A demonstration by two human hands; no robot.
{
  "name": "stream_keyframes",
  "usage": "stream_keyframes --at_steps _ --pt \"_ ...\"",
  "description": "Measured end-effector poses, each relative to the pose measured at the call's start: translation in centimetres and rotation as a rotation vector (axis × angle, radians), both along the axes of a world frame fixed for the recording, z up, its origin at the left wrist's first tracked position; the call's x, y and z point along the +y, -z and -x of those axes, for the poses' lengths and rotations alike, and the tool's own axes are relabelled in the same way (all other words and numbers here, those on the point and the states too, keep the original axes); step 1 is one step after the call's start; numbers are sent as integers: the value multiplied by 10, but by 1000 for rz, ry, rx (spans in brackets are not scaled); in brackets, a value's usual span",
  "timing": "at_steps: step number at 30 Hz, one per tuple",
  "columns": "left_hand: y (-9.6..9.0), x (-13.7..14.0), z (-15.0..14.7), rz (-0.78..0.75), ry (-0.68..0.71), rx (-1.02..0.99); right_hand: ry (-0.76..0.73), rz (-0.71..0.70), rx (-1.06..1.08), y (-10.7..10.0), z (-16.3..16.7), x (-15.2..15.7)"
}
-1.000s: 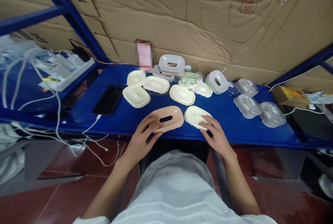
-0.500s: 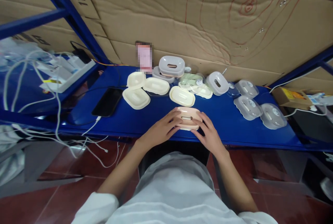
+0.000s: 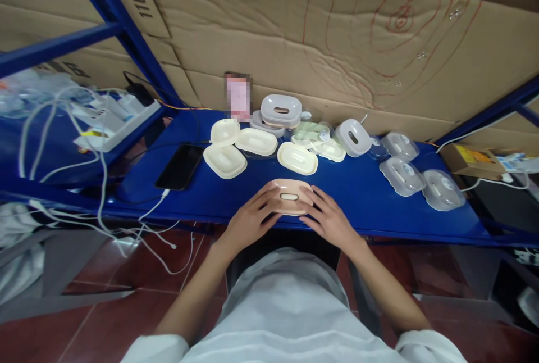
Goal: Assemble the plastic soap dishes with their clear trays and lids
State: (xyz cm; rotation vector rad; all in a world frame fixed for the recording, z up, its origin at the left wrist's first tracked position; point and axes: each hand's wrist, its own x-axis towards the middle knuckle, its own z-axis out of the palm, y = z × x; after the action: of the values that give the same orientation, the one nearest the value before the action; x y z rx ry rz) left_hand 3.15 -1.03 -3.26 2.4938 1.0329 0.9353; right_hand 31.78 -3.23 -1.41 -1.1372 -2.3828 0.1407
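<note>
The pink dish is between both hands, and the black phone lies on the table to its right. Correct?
Wrong side: the head view shows the black phone on the table to the left of the pink dish. The dish is indeed between the left hand and right hand.

Blue tabletop (image 3: pixel 370 205) bearing a black phone (image 3: pixel 179 167), cream dishes (image 3: pixel 297 158), a grey slotted dish (image 3: pixel 362 137) and clear-covered packs (image 3: pixel 402 176).

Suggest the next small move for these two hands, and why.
I'd probably press the pink dish gently and evenly downward: the left hand and right hand hold its opposite ends, and a pale strip inside its slot suggests a piece beneath, perhaps lined up.
</note>
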Motion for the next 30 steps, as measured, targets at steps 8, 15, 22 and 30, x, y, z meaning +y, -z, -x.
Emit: stream_keyframes --at_steps 8,15,22,30 --pt "-4 -3 -2 15 -96 -67 587 -127 15 -29 -5 143" --pt "-8 -4 1 68 -103 -67 476 -87 170 -28 -6 175" --pt "-2 0 5 242 -14 -122 462 -80 486 -14 -60 63" --pt "-11 3 8 303 -37 -192 43 194 365 15 -20 -11"
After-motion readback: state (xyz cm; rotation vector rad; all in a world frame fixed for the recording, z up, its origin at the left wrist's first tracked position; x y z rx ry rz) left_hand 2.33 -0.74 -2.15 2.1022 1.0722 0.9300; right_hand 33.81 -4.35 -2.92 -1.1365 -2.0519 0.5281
